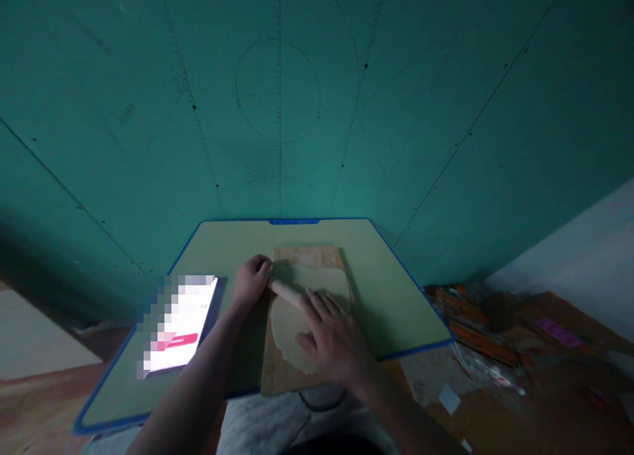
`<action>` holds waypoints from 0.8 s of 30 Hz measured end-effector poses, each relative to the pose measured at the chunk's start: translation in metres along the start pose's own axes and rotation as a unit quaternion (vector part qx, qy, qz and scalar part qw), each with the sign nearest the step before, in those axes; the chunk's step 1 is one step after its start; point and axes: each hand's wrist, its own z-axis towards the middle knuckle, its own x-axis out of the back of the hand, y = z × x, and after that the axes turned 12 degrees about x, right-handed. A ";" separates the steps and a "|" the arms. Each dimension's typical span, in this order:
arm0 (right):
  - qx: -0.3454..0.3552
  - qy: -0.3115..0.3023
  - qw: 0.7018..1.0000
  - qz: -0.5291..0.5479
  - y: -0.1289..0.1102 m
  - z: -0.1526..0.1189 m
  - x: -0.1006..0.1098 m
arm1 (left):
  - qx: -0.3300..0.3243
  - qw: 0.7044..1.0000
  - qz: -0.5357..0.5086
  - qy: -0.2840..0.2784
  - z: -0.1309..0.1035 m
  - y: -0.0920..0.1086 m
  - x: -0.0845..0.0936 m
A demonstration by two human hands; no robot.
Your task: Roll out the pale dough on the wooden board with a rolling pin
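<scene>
Rolling pin (287, 292): slim, pale, smooth cylinder, probably wood, lying on the dough sheet (292, 329). Long axis ran 10 to 4 o'clock, 12 being toward the wall. Neither hand was nearer, both were on it: left hand (251, 280) at the 10 o'clock end, right hand (331, 336) at the 4 o'clock end. From the right hand, the exposed shaft lay toward 10-11.

Left was narrow, fingers curled round the tip. Right was wide, palm down, fingers extended over the pin; its end was hidden there.

Sheet looked thin, matte, off-white, with a wavy, irregular outline. It sat on a wooden board (306, 254), rectangular, light brown, bare along the 12 o'clock edge. Board rested on the desk (396, 293), pale green top, blue rim. Lit tablet (183, 323) lay on the desk around 8-9 o'clock from the pin, glossy, partly pixelated. Green wall (307, 111) stood at 12, flat, with pencil-like marks
</scene>
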 end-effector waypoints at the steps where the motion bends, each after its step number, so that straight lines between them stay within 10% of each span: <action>1: -0.025 -0.003 1.000 -0.003 0.013 0.002 0.003 | -0.001 1.000 0.003 -0.001 0.000 0.000 0.000; 7: -0.168 0.024 0.985 -0.020 0.088 0.003 0.011 | -0.005 1.000 0.028 -0.004 -0.003 0.001 0.000; 15: -0.085 0.108 0.990 0.021 0.061 -0.034 -0.011 | -0.026 0.997 0.065 -0.016 -0.004 -0.001 -0.001; 24: -0.187 0.276 0.936 0.115 0.110 -0.017 -0.010 | -0.166 0.979 0.118 -0.029 -0.040 0.020 0.001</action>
